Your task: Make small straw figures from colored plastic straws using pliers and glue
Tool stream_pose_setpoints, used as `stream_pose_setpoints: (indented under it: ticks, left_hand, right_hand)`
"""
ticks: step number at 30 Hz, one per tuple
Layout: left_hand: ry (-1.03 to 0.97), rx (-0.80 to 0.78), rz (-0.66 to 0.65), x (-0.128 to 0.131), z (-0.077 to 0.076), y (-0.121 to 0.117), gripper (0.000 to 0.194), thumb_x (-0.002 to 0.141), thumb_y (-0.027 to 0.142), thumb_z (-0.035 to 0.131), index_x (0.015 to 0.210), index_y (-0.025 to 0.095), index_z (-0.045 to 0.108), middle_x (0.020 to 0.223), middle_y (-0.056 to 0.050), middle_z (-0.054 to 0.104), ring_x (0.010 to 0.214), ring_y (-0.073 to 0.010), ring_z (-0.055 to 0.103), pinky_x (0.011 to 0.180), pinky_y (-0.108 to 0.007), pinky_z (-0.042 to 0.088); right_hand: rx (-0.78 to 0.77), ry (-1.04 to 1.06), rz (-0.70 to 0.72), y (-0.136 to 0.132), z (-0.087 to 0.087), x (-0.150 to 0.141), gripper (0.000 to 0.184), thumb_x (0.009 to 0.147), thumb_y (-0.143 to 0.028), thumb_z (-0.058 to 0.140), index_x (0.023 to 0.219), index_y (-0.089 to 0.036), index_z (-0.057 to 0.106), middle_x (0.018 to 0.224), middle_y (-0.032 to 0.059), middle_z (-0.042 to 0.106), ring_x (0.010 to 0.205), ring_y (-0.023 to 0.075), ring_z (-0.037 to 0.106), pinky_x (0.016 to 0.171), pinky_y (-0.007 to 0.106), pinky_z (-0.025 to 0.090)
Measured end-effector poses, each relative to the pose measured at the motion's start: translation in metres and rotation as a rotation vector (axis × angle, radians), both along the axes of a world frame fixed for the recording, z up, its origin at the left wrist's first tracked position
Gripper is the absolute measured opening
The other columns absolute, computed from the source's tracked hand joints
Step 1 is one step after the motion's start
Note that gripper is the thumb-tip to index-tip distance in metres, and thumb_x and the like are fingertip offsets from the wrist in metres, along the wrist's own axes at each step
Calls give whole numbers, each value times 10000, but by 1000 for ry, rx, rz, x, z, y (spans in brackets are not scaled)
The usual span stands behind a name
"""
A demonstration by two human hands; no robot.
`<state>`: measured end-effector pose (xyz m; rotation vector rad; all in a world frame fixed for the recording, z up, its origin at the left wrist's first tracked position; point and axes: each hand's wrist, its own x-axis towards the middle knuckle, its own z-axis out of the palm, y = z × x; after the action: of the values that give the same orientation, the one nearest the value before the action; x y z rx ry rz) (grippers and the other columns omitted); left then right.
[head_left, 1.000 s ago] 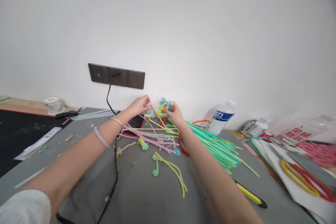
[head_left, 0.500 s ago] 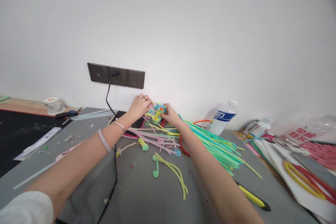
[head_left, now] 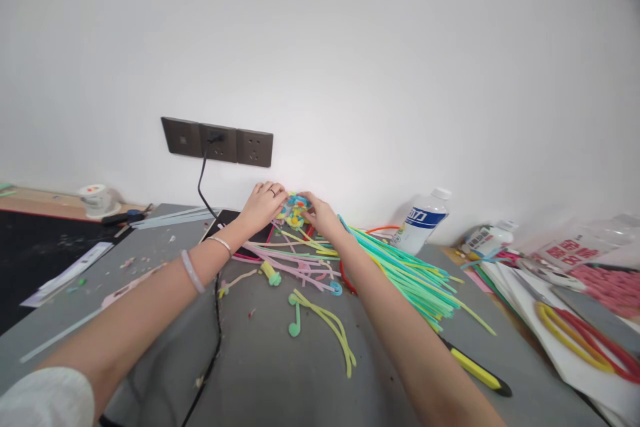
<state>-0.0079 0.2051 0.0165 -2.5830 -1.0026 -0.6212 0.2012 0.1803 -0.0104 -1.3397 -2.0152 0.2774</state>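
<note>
One white wall [head_left: 325, 47] stands behind one grey tabletop [head_left: 250, 367]. Two bare hands meet near the tabletop's far edge, and the multicoloured piece [head_left: 297, 210] lies directly between them, close before the wall: just right of the left hand [head_left: 264, 205] and just left of the right hand [head_left: 324, 219]. Neither hand is clearly nearer; both reach its sides. The piece, blue and yellow with an orange spot, looks compact, so no long axis can be told, nor whether it is one item or several. The right hand's thumb and index finger close on its right side, seemingly pinching it. The left hand's fingers curl down at its left side; its thumb is hidden, so whether it grips cannot be told.

In count, from large to small: one bundle of green stems [head_left: 415, 280], too many to number, right of the right hand; three joined socket panels [head_left: 217, 142]; one upright blue-labelled bottle [head_left: 420, 220]; one dark phone [head_left: 262, 235], partly covered, just beyond the left wrist; one yellow-and-black utility knife [head_left: 475, 368]; one green music-note shape [head_left: 295, 317]; two bracelets [head_left: 192, 271] on the left forearm; one blue coil [head_left: 336, 288]; one ring on the left hand.
</note>
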Motion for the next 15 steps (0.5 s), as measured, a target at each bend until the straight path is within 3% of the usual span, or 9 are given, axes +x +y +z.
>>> stream_pose_setpoints:
  ticks: [4,8,10,12,15]
  left_hand:
    - [14,26,-38,0,3,-4,253,917,179,457,1115,196,614,1175,-142,593,1117,-303,490,948,-461,349]
    - [193,-90,-277,17,-1,-20,275,968,244,383,1036,181,642,1059,-125,648,1001,-250,573,902,-388,410]
    - [275,-142,-397,31,-8,-32,272,953,247,421,1131,176,614,1102,-123,659,1025,-244,582,893,-362,428]
    - [308,-118,-365,43,-16,-44,348,914,217,474,1239,128,560,1107,-162,666,1056,-282,576,919,-403,420]
    - [337,-116,-267,55,-27,-55,345,876,97,455,1194,87,588,1026,-186,687,1047,-298,584,932,-430,410]
  right_hand:
    - [40,-45,-6,-1,3,0,479,815,-107,564,1274,-239,521,993,35,664,701,151,611,765,299,485]
    - [48,-88,-15,-2,7,0,470,816,-100,559,1270,-222,538,1005,49,656,713,159,599,757,292,481]
    - [51,-108,-29,-2,7,0,465,821,-107,554,1269,-233,541,991,45,659,732,169,601,754,289,479]
    - [55,-128,-48,-2,7,0,467,826,-120,554,1274,-251,538,983,40,662,747,177,603,744,287,477]
    - [56,-159,-85,-3,6,0,460,838,-148,553,1281,-267,530,968,36,668,738,184,610,689,280,474]
